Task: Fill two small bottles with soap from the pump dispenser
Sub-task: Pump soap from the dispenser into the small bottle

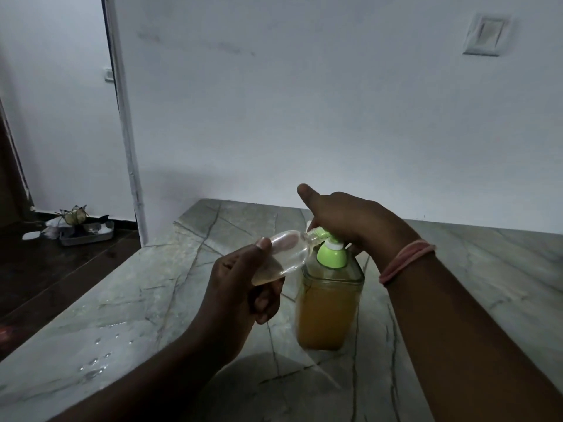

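The small bottle [286,254], clear and tilted with its mouth toward the upper right, lay at the centre of the frame, its neck meeting the green spout of the pump dispenser [329,300]. A shallow pool of amber soap had collected at the bottle's lower left end. The left hand [243,287] grasped this bottle, thumb on its upper side and curled fingers beneath. Just right of it stood the dispenser, a squarish clear container largely filled with amber liquid and capped by a green collar and pump head. The right hand [344,220] rested on top of the pump head, palm down, the thumb extended toward the upper left; whether the other fingers curled round the head could not be told, as they were hidden behind the hand. Pink bands [405,264] circled the right wrist. The dispenser stood on a grey veined stone counter [182,284], which bore water droplets [97,360] in the lower left of the frame. A pale wall [304,102] rose behind the counter, with a switch plate [487,35] at upper right. At left, on a dark floor, sat a tray [88,236] holding small indistinct items.
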The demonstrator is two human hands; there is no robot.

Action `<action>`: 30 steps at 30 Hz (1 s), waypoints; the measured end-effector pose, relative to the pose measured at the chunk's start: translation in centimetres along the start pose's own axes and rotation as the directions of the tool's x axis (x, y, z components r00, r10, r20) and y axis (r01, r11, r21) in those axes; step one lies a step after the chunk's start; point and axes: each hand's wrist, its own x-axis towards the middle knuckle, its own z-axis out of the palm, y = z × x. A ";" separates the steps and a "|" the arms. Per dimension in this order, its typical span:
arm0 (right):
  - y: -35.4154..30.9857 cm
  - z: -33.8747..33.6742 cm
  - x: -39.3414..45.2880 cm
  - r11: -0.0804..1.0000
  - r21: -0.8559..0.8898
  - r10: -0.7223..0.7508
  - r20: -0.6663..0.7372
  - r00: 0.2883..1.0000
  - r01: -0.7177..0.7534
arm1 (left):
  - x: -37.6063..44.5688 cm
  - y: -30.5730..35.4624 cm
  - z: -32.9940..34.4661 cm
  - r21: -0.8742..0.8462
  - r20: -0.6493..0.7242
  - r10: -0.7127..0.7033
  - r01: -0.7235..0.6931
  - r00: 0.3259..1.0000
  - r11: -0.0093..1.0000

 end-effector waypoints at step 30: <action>-0.1 0.4 0.2 0.993 0.038 0.112 -0.106 0.988 -0.109 | 0.3 -0.8 -0.4 -0.025 0.033 0.022 -0.021 0.999 0.999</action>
